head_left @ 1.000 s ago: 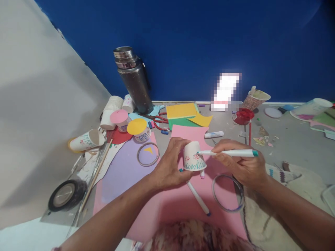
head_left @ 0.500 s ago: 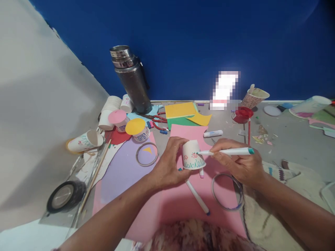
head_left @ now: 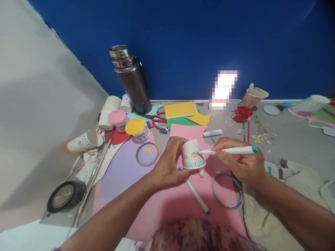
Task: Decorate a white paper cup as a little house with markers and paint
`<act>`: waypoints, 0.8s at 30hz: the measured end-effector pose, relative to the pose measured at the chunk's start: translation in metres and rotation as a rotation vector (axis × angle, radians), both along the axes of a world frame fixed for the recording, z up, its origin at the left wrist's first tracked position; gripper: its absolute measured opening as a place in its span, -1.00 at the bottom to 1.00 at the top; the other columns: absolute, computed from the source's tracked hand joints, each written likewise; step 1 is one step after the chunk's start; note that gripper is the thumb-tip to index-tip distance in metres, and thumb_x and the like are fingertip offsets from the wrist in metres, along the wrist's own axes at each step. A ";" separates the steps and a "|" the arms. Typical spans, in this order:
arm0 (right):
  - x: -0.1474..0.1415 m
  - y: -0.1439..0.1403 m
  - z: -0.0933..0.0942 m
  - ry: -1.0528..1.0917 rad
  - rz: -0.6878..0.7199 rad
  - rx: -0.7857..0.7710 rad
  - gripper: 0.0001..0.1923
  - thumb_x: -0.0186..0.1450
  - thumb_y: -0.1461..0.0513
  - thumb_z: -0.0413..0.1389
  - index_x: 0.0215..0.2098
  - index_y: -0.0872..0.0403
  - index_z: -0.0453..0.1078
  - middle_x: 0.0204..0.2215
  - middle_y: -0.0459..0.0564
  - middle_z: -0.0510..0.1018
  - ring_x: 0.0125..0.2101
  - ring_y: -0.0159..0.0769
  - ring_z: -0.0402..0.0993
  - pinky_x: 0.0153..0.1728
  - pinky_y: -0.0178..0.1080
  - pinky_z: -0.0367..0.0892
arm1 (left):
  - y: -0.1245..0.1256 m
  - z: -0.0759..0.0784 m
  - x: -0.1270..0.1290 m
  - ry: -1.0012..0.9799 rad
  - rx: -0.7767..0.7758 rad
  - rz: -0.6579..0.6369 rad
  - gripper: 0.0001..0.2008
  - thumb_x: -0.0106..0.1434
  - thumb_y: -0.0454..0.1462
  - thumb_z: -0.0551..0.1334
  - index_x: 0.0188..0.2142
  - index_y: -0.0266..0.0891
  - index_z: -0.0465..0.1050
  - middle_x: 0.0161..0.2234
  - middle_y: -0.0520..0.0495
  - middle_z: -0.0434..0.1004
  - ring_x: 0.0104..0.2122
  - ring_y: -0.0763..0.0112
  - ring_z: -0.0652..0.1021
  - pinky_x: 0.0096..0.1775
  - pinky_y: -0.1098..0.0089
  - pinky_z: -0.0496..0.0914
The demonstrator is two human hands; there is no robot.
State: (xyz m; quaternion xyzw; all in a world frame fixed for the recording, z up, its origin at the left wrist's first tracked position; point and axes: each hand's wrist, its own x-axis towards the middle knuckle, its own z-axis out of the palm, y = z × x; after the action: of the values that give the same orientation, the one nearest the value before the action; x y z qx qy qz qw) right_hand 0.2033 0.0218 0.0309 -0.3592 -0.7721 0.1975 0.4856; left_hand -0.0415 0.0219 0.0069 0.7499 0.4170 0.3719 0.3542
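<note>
In the head view, a white paper cup [head_left: 192,146] stands upside down over the pink paper, with red dotted flowers and green grass strokes drawn on its side. My left hand [head_left: 171,164] is closed round the cup from the left, thumb low by the rim and fingers behind. My right hand [head_left: 239,162] pinches a white marker [head_left: 235,150] with a green end; its tip meets the cup beside the red flowers. Under and before the cup lie a pink-ended marker [head_left: 201,172] and a blue-ended marker [head_left: 197,196], both on the pink paper [head_left: 183,216].
Tape rings [head_left: 227,208] lie right and left of my hands. Further back are a dark flask [head_left: 133,85], stacked paper cups [head_left: 108,108], cups with pink and yellow tops, red-handled pliers [head_left: 158,118], yellow paper [head_left: 180,109] and a glue stick [head_left: 212,133]. Cloth [head_left: 277,212] covers the right front.
My right hand and the marker have shifted very slightly to the right, the tip still at the cup. My left hand and the cup hold nearly the same position.
</note>
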 end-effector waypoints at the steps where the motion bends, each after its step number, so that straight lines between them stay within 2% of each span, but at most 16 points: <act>1: 0.000 0.000 0.000 -0.004 0.000 -0.006 -0.83 0.36 0.38 0.20 -0.23 -0.01 0.56 -0.34 -0.06 0.72 -0.37 -0.29 0.66 -0.30 -0.30 0.54 | 0.000 0.000 0.000 -0.004 -0.006 0.001 -0.31 0.11 -0.15 0.53 0.15 -0.10 0.26 0.08 -0.18 0.36 0.07 0.11 0.48 0.08 0.08 0.52; 6: -0.002 0.001 0.002 -0.013 0.038 -0.023 -0.83 0.37 0.38 0.19 -0.24 -0.01 0.56 -0.37 -0.07 0.71 -0.41 -0.30 0.65 -0.34 -0.30 0.53 | -0.001 0.000 0.000 -0.006 -0.001 0.006 -0.30 0.12 -0.14 0.53 0.15 -0.10 0.25 0.08 -0.18 0.35 0.08 0.12 0.48 0.09 0.10 0.52; 13: -0.001 -0.001 0.002 0.003 0.014 -0.039 -0.83 0.37 0.38 0.20 -0.24 -0.02 0.56 -0.36 -0.07 0.70 -0.39 -0.30 0.64 -0.32 -0.31 0.52 | -0.001 -0.001 0.000 -0.014 -0.009 0.011 -0.31 0.11 -0.15 0.54 0.14 -0.09 0.26 0.08 -0.17 0.35 0.07 0.14 0.48 0.08 0.12 0.53; 19: -0.001 -0.001 0.002 0.003 0.078 -0.046 -0.84 0.37 0.38 0.20 -0.22 -0.01 0.56 -0.38 -0.09 0.70 -0.41 -0.32 0.63 -0.34 -0.32 0.51 | 0.000 -0.002 0.000 -0.017 -0.021 -0.003 -0.32 0.12 -0.13 0.52 0.14 -0.09 0.26 0.08 -0.17 0.35 0.08 0.12 0.48 0.09 0.07 0.52; 24: -0.001 -0.001 0.001 0.005 0.066 -0.042 -0.83 0.38 0.38 0.19 -0.22 -0.02 0.55 -0.36 -0.08 0.70 -0.38 -0.31 0.64 -0.31 -0.32 0.52 | 0.000 -0.003 -0.001 -0.029 -0.030 -0.007 -0.32 0.11 -0.14 0.52 0.14 -0.09 0.27 0.08 -0.17 0.34 0.08 0.12 0.48 0.09 0.08 0.52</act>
State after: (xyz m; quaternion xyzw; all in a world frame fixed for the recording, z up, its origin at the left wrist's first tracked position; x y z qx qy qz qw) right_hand 0.2028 0.0213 0.0315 -0.3429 -0.7780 0.2306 0.4732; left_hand -0.0423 0.0223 0.0042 0.7405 0.4147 0.3754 0.3726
